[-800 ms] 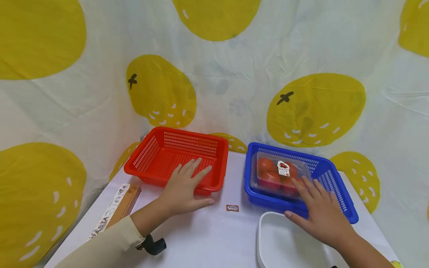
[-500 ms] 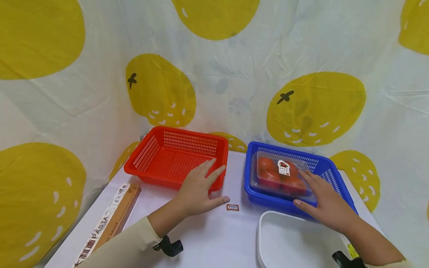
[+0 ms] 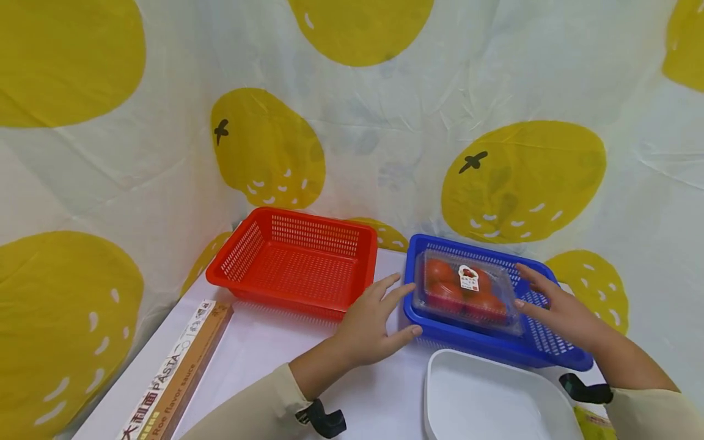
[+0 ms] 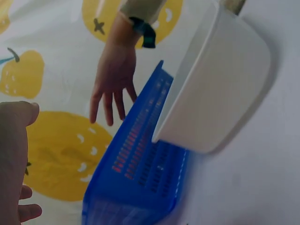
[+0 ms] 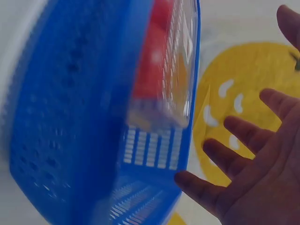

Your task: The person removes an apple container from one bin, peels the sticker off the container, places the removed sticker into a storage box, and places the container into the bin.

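A clear plastic box of tomatoes (image 3: 467, 290) with a white label lies in the blue basket (image 3: 550, 351). My left hand (image 3: 365, 324) hovers at the basket's left side, fingers spread and holding nothing. Over the basket's right part is my right hand (image 3: 569, 315), its thumb and fingers apart near the box's right end. In the right wrist view the right hand (image 5: 267, 183) shows its straight, spread fingers beside the basket wall (image 5: 70, 103). At the edge of the left wrist view, the left hand (image 4: 14, 150) appears partly cut off.
A red basket (image 3: 308, 269) stands at the back left. On the left lies a long pasta box (image 3: 181, 373). A white bin (image 3: 495, 397) sits in front of the blue basket, with a yellow-green packet (image 3: 594, 421) beside it. Fruit-printed cloth hangs behind.
My left hand has moved right, from in front of the red basket to the blue basket's left side. My right hand has shifted right, off the tomato box's front corner.
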`<state>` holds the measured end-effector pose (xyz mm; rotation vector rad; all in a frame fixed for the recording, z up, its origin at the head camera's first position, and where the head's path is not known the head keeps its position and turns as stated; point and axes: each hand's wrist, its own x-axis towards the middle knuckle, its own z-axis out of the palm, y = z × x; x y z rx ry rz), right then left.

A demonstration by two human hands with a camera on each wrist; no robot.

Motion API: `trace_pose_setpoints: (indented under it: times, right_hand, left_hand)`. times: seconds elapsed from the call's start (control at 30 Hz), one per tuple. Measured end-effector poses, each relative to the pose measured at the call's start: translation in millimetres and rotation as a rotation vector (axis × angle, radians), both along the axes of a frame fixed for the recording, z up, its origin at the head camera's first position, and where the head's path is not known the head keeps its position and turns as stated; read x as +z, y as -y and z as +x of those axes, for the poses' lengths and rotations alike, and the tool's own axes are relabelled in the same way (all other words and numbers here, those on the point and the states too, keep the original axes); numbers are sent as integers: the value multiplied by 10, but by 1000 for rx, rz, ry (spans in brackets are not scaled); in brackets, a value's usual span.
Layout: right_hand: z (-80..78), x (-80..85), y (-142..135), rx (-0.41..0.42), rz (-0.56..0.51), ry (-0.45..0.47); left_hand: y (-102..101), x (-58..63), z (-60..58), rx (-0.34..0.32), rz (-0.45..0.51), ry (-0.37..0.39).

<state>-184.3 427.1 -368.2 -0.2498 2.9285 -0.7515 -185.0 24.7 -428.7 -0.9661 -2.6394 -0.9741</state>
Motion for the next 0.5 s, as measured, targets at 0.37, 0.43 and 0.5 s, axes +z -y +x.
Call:
trace_pose_setpoints:
  times: [0.37, 0.43, 0.5]
  right_hand:
    - [-379, 58, -255, 28, -67, 43]
    - [-456, 65, -289, 43, -74, 43]
    - [-523, 55, -326, 50, -84, 50]
  left_hand:
    - [-265, -221, 38, -18, 156, 142]
    - [-316, -271, 19, -8, 187, 164]
    - [-370, -308, -4, 4, 222, 195]
